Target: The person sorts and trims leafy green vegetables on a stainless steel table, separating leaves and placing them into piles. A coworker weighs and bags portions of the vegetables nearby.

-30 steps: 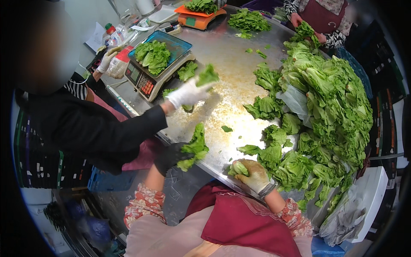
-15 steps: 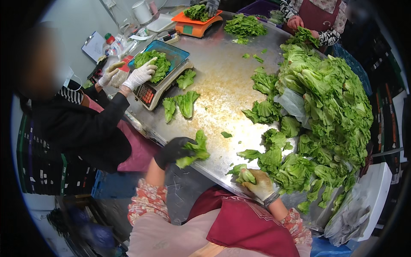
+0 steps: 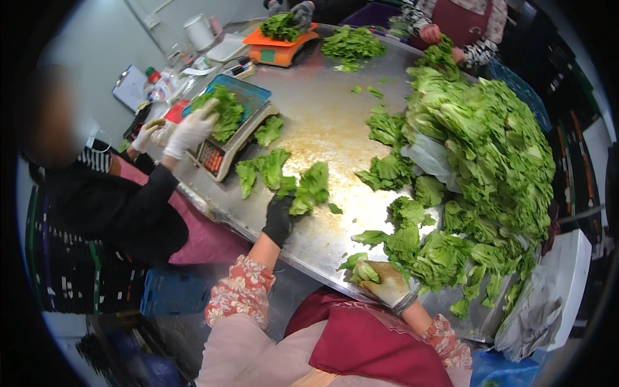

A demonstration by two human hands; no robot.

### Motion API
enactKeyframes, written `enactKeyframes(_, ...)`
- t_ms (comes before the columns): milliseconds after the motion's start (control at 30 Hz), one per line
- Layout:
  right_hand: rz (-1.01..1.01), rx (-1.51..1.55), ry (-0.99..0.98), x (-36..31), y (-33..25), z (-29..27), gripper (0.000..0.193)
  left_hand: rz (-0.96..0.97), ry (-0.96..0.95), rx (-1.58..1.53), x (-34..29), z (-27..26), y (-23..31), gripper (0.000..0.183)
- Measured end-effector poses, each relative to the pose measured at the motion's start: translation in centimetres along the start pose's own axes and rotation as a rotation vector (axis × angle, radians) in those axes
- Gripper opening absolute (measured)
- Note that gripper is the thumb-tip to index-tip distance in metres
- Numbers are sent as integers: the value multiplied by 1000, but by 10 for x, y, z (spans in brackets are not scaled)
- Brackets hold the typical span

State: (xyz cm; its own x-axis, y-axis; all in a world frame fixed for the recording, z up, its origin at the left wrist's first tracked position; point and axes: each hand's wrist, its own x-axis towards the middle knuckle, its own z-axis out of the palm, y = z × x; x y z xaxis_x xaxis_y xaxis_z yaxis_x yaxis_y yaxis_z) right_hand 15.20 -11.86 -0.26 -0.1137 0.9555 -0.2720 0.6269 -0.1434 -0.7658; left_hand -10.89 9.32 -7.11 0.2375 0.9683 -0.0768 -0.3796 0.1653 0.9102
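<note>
My left hand [image 3: 278,219], in a black glove, is closed on some green lettuce leaves [image 3: 313,188] over the near left part of the steel table. Just beyond it, loose lettuce leaves [image 3: 271,166] lie beside a weighing scale. My right hand [image 3: 389,285], in a stained pale glove, grips a small lettuce head [image 3: 365,272] at the near table edge. Its fingers partly cover that head. Right of it spreads a big heap of lettuce [image 3: 490,148], with loose leaves [image 3: 445,258] at its near side.
At left a co-worker's white-gloved hand [image 3: 191,132] reaches over lettuce on a blue-topped scale [image 3: 258,93]. An orange scale [image 3: 277,53] stands at the back beside a lettuce pile [image 3: 353,44]. Another person's hand [image 3: 429,33] works by the heap. A white crate [image 3: 570,277] is at right.
My left hand has moved forward and right over the table, carrying the lettuce leaves. My right hand stays nearly in place with the small head. The whole view has shifted slightly.
</note>
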Motion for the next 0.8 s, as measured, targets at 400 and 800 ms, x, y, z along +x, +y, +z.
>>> enactKeyframes(400,10,120,169,-18,-8,-15,52,422,-430,1129,-64,110,-39,32)
enactKeyframes(800,568,723,1255,-113,150,-43,39,207,-1000,922,-95,223,-79,38)
